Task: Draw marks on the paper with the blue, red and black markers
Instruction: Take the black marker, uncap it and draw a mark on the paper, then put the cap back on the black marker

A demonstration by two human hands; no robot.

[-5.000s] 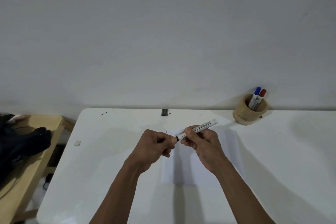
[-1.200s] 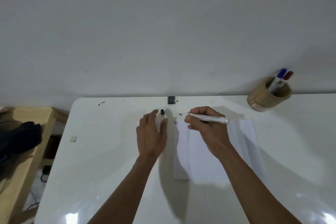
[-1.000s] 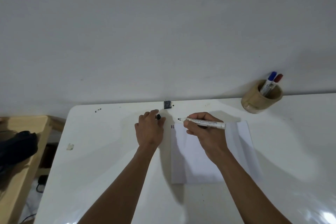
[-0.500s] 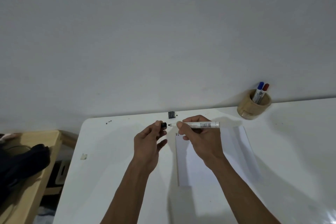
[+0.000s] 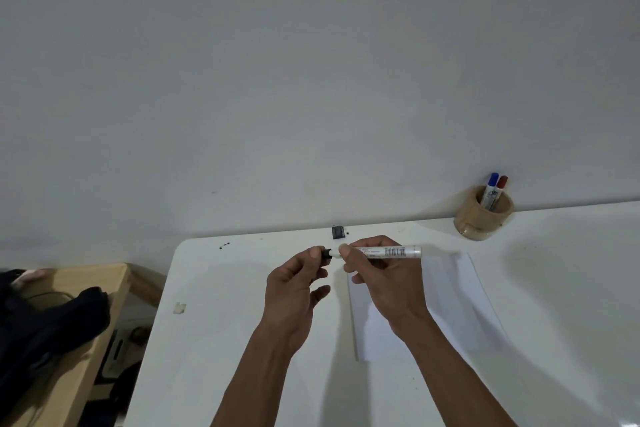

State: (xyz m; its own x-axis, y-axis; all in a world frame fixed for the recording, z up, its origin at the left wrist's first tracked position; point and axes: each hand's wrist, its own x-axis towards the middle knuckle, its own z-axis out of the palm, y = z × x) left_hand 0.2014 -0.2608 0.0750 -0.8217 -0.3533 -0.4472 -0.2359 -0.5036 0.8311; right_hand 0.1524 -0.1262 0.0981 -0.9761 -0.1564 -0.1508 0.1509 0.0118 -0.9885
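**Cap meets black marker above the paper's far left corner**

Pinched between thumb and fingertips of the right hand [image 5: 384,282], the black marker [image 5: 384,251] lies level, its white barrel with a barcode label running out to the right and its tip end pointing left; the left hand [image 5: 294,291] nips the small black cap [image 5: 326,253] between thumb and forefinger, its other fingers loosely curled, and the cap sits right at the marker's tip end, touching it or already partly on, which of the two I cannot tell; both hands hover over the white table [image 5: 214,340], the right one above the paper [image 5: 453,308], the left one just off the paper's left edge; the paper lies flat, its near left corner showing between the forearms, and any marks on it are hidden by the right hand or too faint to tell; well beyond the paper's far right corner stands a round wooden holder [image 5: 483,218] against the wall, with the blue marker [image 5: 491,188] and the red marker [image 5: 499,189] upright in it side by side, caps up, blue to the left of red; just beyond the paper's far left corner, at the table's back edge, sits a small dark block [image 5: 337,231]; far to the left of the paper, off the table, a wooden bench [image 5: 104,291] carries dark cloth [image 5: 48,329]
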